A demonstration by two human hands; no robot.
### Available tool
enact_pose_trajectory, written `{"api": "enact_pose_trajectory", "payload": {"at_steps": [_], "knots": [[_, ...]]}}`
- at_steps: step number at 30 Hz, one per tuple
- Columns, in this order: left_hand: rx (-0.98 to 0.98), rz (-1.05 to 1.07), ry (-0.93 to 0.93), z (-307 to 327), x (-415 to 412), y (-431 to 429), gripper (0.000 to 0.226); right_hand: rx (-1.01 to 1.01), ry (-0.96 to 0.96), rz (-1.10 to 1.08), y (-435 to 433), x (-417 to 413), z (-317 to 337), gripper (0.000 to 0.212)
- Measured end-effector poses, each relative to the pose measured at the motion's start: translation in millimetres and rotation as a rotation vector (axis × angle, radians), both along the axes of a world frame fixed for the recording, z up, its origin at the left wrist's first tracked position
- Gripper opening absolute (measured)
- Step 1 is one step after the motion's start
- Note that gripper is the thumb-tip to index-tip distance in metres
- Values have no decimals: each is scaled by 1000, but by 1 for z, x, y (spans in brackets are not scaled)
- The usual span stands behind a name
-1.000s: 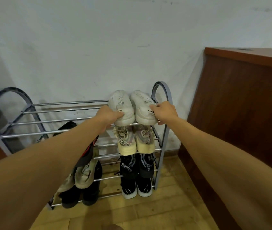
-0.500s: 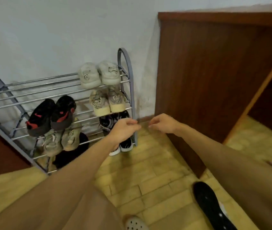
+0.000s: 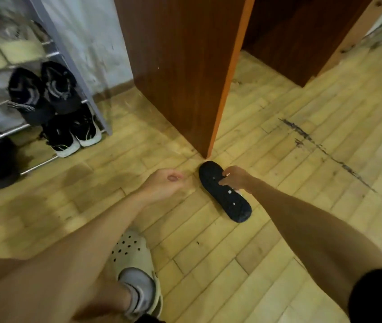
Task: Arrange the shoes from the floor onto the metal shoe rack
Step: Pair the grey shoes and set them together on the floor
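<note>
A black shoe (image 3: 226, 194) lies sole-up on the wooden floor, close to the corner of the brown cabinet (image 3: 180, 73). My right hand (image 3: 235, 179) pinches its edge, thumb on the sole and fingers curled round the side. My left hand (image 3: 164, 184) hovers just left of the shoe, loosely curled and holding nothing. The metal shoe rack (image 3: 73, 66) stands at the upper left against the wall. It holds black sneakers with white soles (image 3: 73, 134), dark shoes above them (image 3: 43, 92) and pale shoes higher up (image 3: 17, 47).
My foot in a beige perforated clog (image 3: 136, 271) stands on the floor at bottom centre. A dark scuff mark (image 3: 325, 152) crosses the floorboards at right. An open recess of the cabinet (image 3: 302, 36) lies at the upper right.
My hands let go of the white shoes on the top shelf and dropped down to the floor. My view swung right and down. My right hand has taken hold of the black shoe.
</note>
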State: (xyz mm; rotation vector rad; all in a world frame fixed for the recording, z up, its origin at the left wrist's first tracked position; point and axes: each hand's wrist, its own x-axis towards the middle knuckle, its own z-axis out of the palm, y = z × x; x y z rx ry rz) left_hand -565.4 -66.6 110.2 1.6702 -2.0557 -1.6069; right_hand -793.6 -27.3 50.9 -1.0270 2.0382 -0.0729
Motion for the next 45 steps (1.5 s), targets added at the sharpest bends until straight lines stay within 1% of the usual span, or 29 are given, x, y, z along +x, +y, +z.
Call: {"api": "enact_pose_trajectory", "payload": {"at_steps": [3, 6, 9, 12, 18, 20, 22, 23, 25, 27, 28, 29, 30, 31, 33, 35, 37, 39, 41, 43, 45], "knots": [[96, 52, -17, -21, 14, 16, 32, 66, 94, -134, 32, -19, -50, 60], [136, 97, -39, -34, 23, 18, 30, 178, 90, -202, 52, -26, -89, 75], [140, 118, -6, -35, 18, 16, 26, 160, 90, -238, 54, -14, -105, 73], [155, 76, -6, -40, 9, 19, 25, 100, 126, -281, 55, 1, -103, 69], [184, -52, -129, -53, 18, 31, 28, -48, 215, -170, 84, 55, -99, 71], [185, -56, -159, -54, 25, 32, 27, -91, 279, -86, 91, 76, -100, 71], [180, -44, -174, -54, 32, 33, 25, -119, 317, 49, 94, 92, -100, 70], [176, -37, -176, -53, 36, 34, 25, -135, 291, 116, 94, 98, -102, 68], [171, -23, -171, -53, 45, 36, 23, -139, 157, 231, 93, 105, -102, 59], [163, -27, -171, -54, 52, 37, 18, -122, 44, 271, 90, 106, -100, 48], [162, -32, -170, -55, 55, 37, 18, -134, 28, 233, 88, 106, -99, 46], [164, -33, -168, -55, 57, 37, 18, -150, 36, 159, 85, 105, -98, 50], [166, -31, -163, -55, 58, 37, 20, -164, 49, 68, 83, 103, -99, 58], [168, -27, -159, -56, 60, 36, 21, -132, 52, -14, 80, 101, -101, 70], [168, -23, -149, -57, 63, 35, 23, 42, 68, -83, 74, 96, -105, 88], [173, -14, -139, -59, 68, 34, 23, 228, 19, -126, 70, 94, -112, 92], [181, 2, -129, -62, 73, 31, 25, 277, -114, -254, 66, 93, -115, 89], [177, 25, -127, -63, 79, 27, 24, 268, -194, -318, 59, 92, -115, 80], [166, 52, -136, -66, 85, 22, 21, 257, -231, -331, 53, 91, -114, 63], [164, 76, -150, -66, 89, 18, 20, 245, -223, -311, 48, 91, -105, 46], [169, 92, -151, -66, 89, 16, 21, 218, -261, -306, 43, 92, -92, 36]]}}
